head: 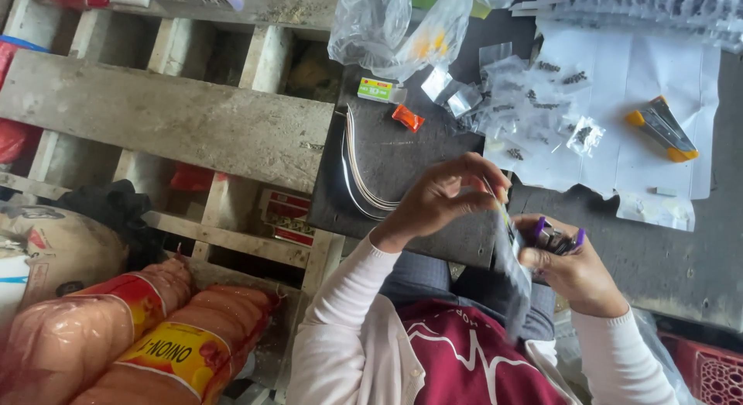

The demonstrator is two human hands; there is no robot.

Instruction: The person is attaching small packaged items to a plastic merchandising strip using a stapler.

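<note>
Above lap, at dark table edge: left hand pinching top of small clear bag, fingers closed on it; right hand gripping small dark parts, bag hanging between hands.

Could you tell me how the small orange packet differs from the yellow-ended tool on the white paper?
The small orange packet lies on the bare dark board; the yellow-ended tool rests on the white paper. The packet is smaller and orange throughout; the tool is longer, with a grey metal body and yellow ends. Both lie untouched, beyond both hands.
</note>
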